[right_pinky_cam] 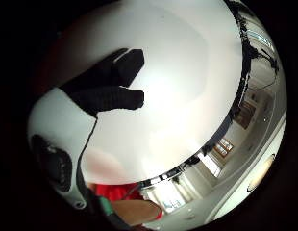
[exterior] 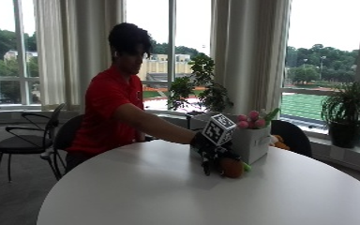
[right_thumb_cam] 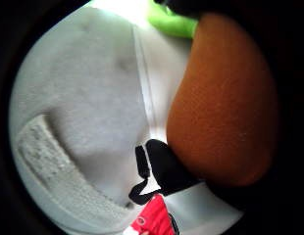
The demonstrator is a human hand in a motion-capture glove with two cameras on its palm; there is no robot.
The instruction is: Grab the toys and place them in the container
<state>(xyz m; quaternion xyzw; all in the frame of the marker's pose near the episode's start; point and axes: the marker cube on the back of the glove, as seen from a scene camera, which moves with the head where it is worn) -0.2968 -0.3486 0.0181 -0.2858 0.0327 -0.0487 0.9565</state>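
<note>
Gripping an orange plush toy with green leaves at one end, looks like a carrot: the gloved right hand sits on top of it, low over the worktop toward its far edge. Thumb-side palm view has the orange body filling the frame right against the palm, a gloved fingertip curled onto its side, so fingers read as grasping it. Whether it's lifted clear of the worktop or touching, can't tell. The container, a pale box already showing pink and green toys at its rim, stands just beside the hand, on the side away from the person and slightly higher. Judgement: next move is up and over that rim, a short carry. Toy's long axis lies roughly along the worktop, leaves pointing toward the box.
</note>
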